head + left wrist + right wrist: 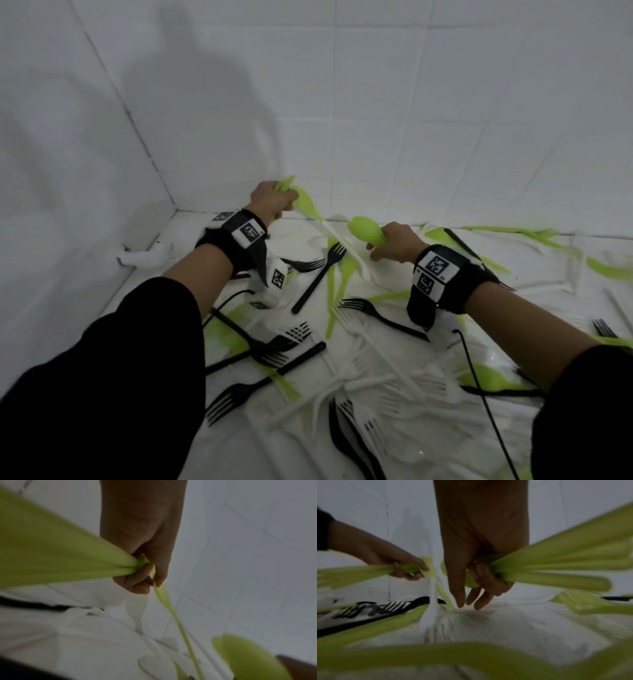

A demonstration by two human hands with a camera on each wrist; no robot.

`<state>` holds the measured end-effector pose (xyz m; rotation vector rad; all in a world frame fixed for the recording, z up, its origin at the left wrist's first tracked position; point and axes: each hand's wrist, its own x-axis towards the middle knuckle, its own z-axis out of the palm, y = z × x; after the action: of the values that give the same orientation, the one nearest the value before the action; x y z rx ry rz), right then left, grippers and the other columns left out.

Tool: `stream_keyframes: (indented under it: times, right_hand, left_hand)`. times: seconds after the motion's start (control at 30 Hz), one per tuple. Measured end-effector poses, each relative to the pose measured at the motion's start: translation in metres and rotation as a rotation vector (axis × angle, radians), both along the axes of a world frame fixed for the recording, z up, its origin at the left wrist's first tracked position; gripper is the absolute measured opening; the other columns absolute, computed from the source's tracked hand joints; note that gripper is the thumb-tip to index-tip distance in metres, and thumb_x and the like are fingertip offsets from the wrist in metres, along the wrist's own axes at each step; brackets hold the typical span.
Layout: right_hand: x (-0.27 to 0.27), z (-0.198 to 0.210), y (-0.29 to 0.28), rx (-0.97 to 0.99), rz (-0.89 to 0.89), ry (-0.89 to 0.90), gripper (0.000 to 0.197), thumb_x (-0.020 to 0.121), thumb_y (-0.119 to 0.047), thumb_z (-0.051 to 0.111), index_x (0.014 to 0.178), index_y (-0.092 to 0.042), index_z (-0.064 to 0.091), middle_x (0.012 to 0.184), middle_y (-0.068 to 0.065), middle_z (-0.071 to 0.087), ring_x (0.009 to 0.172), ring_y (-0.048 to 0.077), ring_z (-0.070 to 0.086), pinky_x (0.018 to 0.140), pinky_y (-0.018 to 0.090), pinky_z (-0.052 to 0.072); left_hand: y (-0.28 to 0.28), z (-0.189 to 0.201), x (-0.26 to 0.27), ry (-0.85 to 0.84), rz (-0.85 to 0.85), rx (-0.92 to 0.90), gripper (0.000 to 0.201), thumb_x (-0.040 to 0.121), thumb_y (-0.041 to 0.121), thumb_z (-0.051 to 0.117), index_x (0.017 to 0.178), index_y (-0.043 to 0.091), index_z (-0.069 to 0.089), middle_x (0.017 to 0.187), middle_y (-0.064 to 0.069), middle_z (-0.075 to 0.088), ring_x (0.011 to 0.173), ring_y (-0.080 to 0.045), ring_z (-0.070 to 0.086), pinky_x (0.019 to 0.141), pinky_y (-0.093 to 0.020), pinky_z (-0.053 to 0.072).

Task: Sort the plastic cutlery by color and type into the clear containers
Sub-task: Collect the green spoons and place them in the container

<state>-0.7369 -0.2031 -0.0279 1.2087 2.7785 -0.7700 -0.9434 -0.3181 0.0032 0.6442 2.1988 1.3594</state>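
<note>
My left hand (274, 202) grips a bunch of green cutlery (305, 202) near the corner of the tiled walls. In the left wrist view the left hand's fingers (137, 580) curl round the green handles (68, 561), and one thin green piece (164, 601) hangs down from them. My right hand (394, 243) grips green spoons (363, 229) with their bowls pointing left. Seen from the right wrist, the right hand (479, 581) holds a fan of green handles (547, 566), with its thumb and some fingertips reaching down towards the white cloth (522, 628). No clear container shows plainly.
Mixed cutlery is strewn over the white cloth: black forks (318, 277), white forks (394, 383), and more green pieces (513, 231) along the back wall. A black cable (486, 404) trails from the right wrist. Tiled walls (171, 137) close in at left and behind.
</note>
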Motion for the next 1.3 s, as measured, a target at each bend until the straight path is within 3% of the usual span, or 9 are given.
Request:
stream_keyframes:
  times: [0.13,0.33,0.43,0.6,0.73,0.9,0.97,1.17,1.3]
  right_hand:
    - [-0.002,-0.003,-0.012,0.106,0.019,-0.1,0.044,0.081,-0.023,0.069,0.118,-0.004,0.057,0.123,0.018,0.056,0.112,0.032,0.053,0.085,0.034,0.044]
    - [0.005,0.005,-0.026,0.098,0.048,-0.169,0.053,0.083,-0.033,0.065,0.123,-0.003,0.051,0.128,0.018,0.052,0.116,0.032,0.05,0.089,0.034,0.041]
    - [0.014,0.021,-0.03,0.054,0.044,-0.123,0.048,0.085,-0.033,0.063,0.118,0.001,0.052,0.12,0.019,0.055,0.103,0.03,0.053,0.077,0.03,0.039]
    - [0.038,0.048,-0.046,-0.194,0.008,-0.02,0.017,0.086,-0.023,0.059,0.086,-0.006,0.057,0.069,0.005,0.045,0.056,0.016,0.041,0.048,0.024,0.034]
    - [0.062,0.063,-0.06,-0.316,-0.098,0.156,0.013,0.088,-0.015,0.052,0.083,-0.003,0.054,0.062,0.005,0.04,0.05,0.019,0.044,0.045,0.022,0.037]
    - [0.09,0.076,-0.085,-0.491,-0.12,0.45,0.012,0.09,-0.009,0.049,0.082,-0.003,0.055,0.065,0.004,0.042,0.041,0.01,0.044,0.039,0.017,0.033]
    - [0.101,0.081,-0.105,-0.597,-0.129,0.569,0.012,0.092,-0.008,0.048,0.086,-0.002,0.057,0.069,0.005,0.044,0.042,0.011,0.046,0.038,0.016,0.036]
    - [0.103,0.071,-0.155,-0.761,0.012,0.577,0.011,0.093,-0.006,0.047,0.084,-0.004,0.052,0.071,0.009,0.046,0.046,0.015,0.052,0.046,0.025,0.047]
    - [0.104,0.06,-0.17,-0.776,0.06,0.508,0.013,0.094,-0.006,0.044,0.086,-0.005,0.053,0.075,0.011,0.056,0.058,0.017,0.061,0.054,0.026,0.055]
  left_hand:
    - [-0.026,0.034,0.005,-0.127,0.013,0.313,0.018,0.093,0.012,0.051,0.075,0.015,0.052,0.077,-0.003,0.062,0.056,-0.006,0.063,0.038,-0.012,0.036]
    - [-0.07,0.056,0.018,-0.229,-0.024,0.434,0.016,0.095,0.01,0.046,0.081,0.011,0.052,0.067,0.0,0.068,0.055,-0.01,0.066,0.044,-0.016,0.041]
    - [-0.083,0.061,0.028,-0.32,-0.012,0.42,0.014,0.096,0.01,0.046,0.083,0.01,0.05,0.076,-0.005,0.057,0.05,-0.013,0.065,0.05,-0.022,0.052]
    - [-0.102,0.055,0.049,-0.418,-0.077,0.335,0.015,0.093,-0.001,0.049,0.083,0.009,0.053,0.076,-0.005,0.05,0.043,-0.011,0.059,0.048,-0.021,0.051]
    - [-0.112,0.04,0.072,-0.496,-0.189,0.295,0.015,0.094,0.001,0.048,0.081,0.008,0.052,0.079,-0.007,0.056,0.044,-0.01,0.058,0.048,-0.021,0.052]
    - [-0.116,0.039,0.104,-0.596,-0.216,0.35,0.018,0.096,0.01,0.048,0.078,0.009,0.051,0.055,0.001,0.051,0.041,-0.007,0.051,0.045,-0.017,0.048]
    - [-0.116,0.043,0.12,-0.567,-0.2,0.353,0.016,0.095,0.014,0.051,0.079,0.011,0.05,0.06,0.001,0.046,0.038,-0.005,0.047,0.04,-0.014,0.043]
    - [-0.12,0.038,0.148,-0.524,-0.146,0.392,0.029,0.089,0.026,0.061,0.072,0.015,0.041,0.062,0.003,0.033,0.036,-0.001,0.035,0.037,-0.011,0.031]
    - [-0.131,0.028,0.149,-0.527,-0.077,0.325,0.03,0.09,0.011,0.059,0.068,0.011,0.04,0.055,0.0,0.038,0.03,-0.001,0.034,0.031,-0.011,0.027]
